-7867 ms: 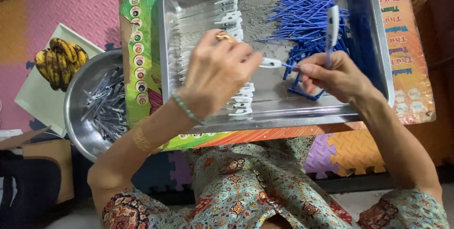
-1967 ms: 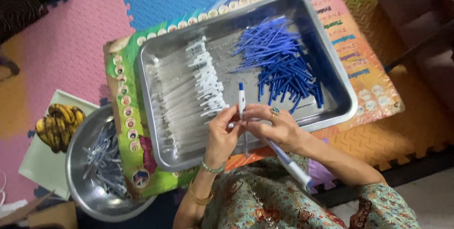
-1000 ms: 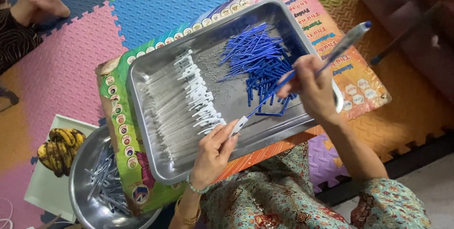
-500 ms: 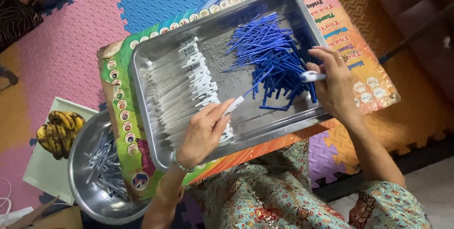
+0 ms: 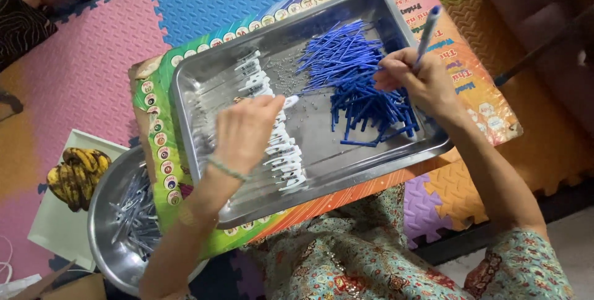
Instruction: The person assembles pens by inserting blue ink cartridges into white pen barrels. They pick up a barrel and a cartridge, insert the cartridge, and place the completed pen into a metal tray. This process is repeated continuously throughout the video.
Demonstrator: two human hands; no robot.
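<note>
Raised again, right hand (image 5: 421,83) grips slim blue-tipped translucent pen (image 5: 428,30).

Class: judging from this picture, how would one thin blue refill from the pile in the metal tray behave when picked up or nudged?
The blue refills are thin and straight, so probably light and slightly bendy. Being round, one would likely roll on the smooth metal tray.

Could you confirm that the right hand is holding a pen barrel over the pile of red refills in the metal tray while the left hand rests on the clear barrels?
Not quite: the refills are blue, not red, as the head view shows. The rest holds: the right hand holds a pen barrel over them in the metal tray, and the left hand rests on the clear barrels.
</note>
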